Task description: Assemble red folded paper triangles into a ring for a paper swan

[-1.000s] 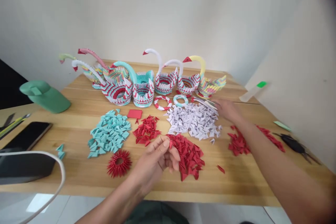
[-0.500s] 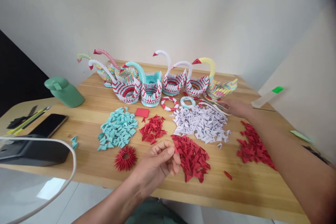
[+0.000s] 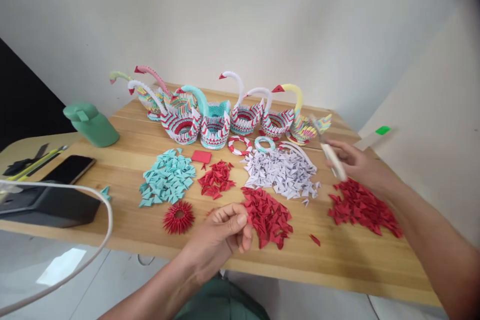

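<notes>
My left hand (image 3: 225,232) hovers curled over the near table edge beside a heap of red folded paper triangles (image 3: 267,216); its fingers are pinched together, and I cannot make out what they hold. My right hand (image 3: 356,162) is lifted above the table at the right, gripping a pale scissors-like tool (image 3: 332,155) that is blurred by motion. Beneath it lies a second red heap (image 3: 362,206). A white heap of triangles (image 3: 281,172), a small red heap (image 3: 215,180) and a teal heap (image 3: 167,177) lie between. A red paper ring (image 3: 179,217) sits near my left hand.
A row of paper swans (image 3: 213,115) stands at the back of the wooden table (image 3: 337,260), with two small rings (image 3: 240,144) in front. A green cap (image 3: 92,124), a phone (image 3: 69,169), a dark device (image 3: 48,207) and a white cable (image 3: 93,260) lie left.
My right hand has lifted from the table by the swans, bringing the pale tool up and toward the right red heap. My left hand has barely shifted.
</notes>
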`<state>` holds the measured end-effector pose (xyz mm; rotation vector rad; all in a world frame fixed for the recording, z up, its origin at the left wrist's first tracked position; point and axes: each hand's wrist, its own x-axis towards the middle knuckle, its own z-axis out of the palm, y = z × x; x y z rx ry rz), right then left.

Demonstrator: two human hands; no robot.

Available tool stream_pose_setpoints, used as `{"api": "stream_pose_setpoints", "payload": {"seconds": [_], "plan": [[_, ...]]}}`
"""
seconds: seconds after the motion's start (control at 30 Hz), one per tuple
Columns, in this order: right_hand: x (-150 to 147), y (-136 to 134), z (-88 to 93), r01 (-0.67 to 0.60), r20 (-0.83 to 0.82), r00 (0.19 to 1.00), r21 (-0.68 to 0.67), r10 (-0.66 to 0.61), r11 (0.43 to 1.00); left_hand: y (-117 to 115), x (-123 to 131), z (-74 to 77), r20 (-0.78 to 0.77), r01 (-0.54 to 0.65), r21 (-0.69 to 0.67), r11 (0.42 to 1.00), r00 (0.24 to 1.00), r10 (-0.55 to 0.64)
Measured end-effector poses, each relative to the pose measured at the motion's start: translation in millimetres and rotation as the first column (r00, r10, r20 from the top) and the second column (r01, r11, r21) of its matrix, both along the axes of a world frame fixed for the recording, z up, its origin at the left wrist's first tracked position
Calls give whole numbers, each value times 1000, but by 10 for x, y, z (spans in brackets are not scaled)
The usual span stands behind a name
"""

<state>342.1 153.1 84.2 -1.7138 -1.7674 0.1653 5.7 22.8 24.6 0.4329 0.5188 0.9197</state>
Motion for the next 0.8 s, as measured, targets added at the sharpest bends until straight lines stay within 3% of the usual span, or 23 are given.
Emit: {"api": "stream_pose_setpoints", "payload": {"seconds": [0.03,0.07,0.1,0.13,0.17,0.27,0.47,0.63,0.73,0.8], "plan": [[-124,-244,0,-173,-247,960,-140,135,975,5,28,1,-36,10,26,1000,999,-9],[-277,-495,-26,-330,-476,856,-205,201,922,10,56,-1,-83,15,63,998,997,-10],[-453,-741,-72,-410,-613,763,-216,204,886,13,81,-5,-139,16,112,994,990,0],[-644,-967,-136,-479,-665,717,-254,207,840,14,99,-11,-200,14,164,986,979,20],[-836,-1162,-209,-484,-656,728,-285,200,827,13,111,-17,-261,10,213,977,964,47],[-1294,-1518,-416,-425,-655,743,-301,140,854,-13,103,-37,-410,9,313,950,903,126],[-1474,-1589,-534,-405,-658,734,-229,166,885,-92,43,-48,-552,58,406,912,811,194],[-1497,-1571,-514,-386,-609,777,-262,158,885,-112,28,-56,-552,95,430,898,814,179],[-1553,-1563,-506,-428,-674,723,-265,151,864,-109,11,-70,-530,90,421,902,832,165],[-1597,-1560,-503,-445,-758,641,-242,118,862,-103,-4,-74,-482,57,396,916,863,154]]}}
